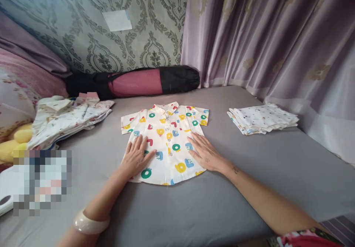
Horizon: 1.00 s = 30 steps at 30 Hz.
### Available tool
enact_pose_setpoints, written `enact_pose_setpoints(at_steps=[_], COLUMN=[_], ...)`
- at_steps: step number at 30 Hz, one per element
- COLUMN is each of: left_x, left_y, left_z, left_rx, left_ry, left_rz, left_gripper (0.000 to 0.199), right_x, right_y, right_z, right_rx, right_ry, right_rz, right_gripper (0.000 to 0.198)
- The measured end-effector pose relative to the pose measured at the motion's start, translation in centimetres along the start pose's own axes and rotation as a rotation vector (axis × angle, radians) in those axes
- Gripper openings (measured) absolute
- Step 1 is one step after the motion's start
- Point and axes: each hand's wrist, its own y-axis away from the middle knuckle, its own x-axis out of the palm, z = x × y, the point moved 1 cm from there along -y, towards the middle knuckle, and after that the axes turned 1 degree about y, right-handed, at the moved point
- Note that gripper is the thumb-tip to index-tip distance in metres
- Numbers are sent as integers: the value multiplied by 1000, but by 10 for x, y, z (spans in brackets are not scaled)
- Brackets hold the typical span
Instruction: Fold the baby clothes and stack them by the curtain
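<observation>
A small white short-sleeved shirt (163,167) lies spread flat, front side up, on the grey sheet (222,210). Its print is of red, yellow, green and blue letter shapes, and the collar points away from me. My left hand (137,154) rests flat on the lower left side of the shirt, fingers spread. On the opposite side my right hand (206,152) lies flat too, its fingers pointing in toward the button front. Neither hand grips the cloth.
Folded white printed clothes (263,117) are stacked at the right. Another pile of clothes (72,115) lies at the left, beside a yellow plush (16,141) and a blurred-out item (41,182). A long black and pink bag (135,82) lies along the wall.
</observation>
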Motion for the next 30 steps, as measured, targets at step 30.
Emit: enact_pose_setpoints(at_steps=[30], left_x=[-40], left_y=[-140], left_z=[-119], left_rx=[221], left_ry=[248], left_rz=[57], left_gripper=[25], right_x=[-30], right_y=[18], right_z=[-29], right_rx=[480], right_ry=[31], right_rz=[-132], right_gripper=[18])
